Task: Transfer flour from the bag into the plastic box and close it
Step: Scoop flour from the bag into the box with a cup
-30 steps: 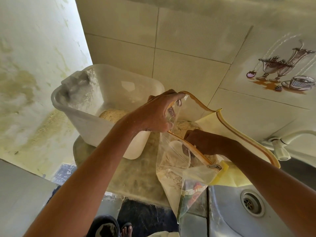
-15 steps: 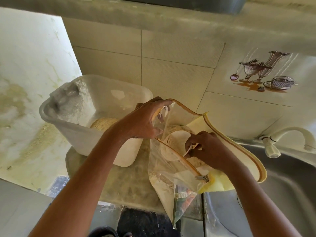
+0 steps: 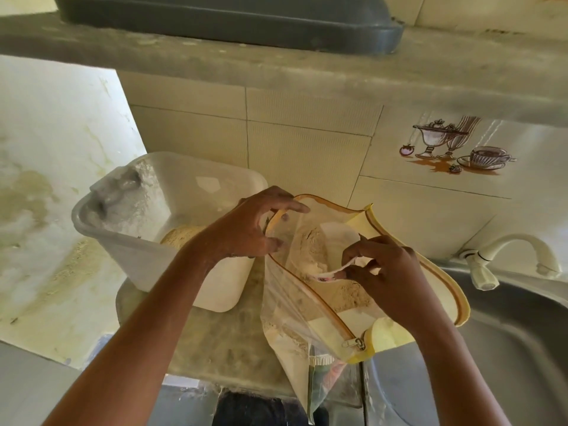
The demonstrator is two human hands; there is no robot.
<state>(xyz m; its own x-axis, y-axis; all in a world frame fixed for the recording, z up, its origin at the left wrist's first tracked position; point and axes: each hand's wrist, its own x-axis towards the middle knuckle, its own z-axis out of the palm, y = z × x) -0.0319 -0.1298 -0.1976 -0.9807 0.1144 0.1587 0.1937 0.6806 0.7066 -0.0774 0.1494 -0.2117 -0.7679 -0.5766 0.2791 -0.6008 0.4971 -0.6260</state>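
flour (image 3: 310, 256) sits heaped inside the bag (image 3: 307, 305), a clear zip pouch with a yellow-trimmed mouth that stands open on the surface (image 3: 215, 342), its lower end hanging over the near edge. nearest the camera on the bag is the zip pull (image 3: 353, 342), at about six o'clock of the mouth. just beyond it the right hand (image 3: 387, 275) reaches in from four o'clock, its grip pinched on the rim of a small pale scoop or cup (image 3: 330, 273) that lies in the flour; what the scoop is made of i cannot tell. the left hand (image 3: 249, 229) comes in from eight o'clock and holds the far-left lip of the bag mouth, thumb and fingers curled on the trim, keeping it wide.

the plastic box (image 3: 153, 265) stands at ten o'clock from the scoop, tilted toward the bag, with a low mound of flour already in its bottom corner. its lid is not to be seen. so the load has to travel up and left, from the right hand's pinch across the left hand's wrist to the box opening. the left hand is nearer the box, but the right carries the scoop. the bag mouth's long axis runs from six to twelve o'clock, roughly broadside to that path. farthest, at two o'clock, a tap (image 3: 504, 256) stands over the sink (image 3: 507, 348).
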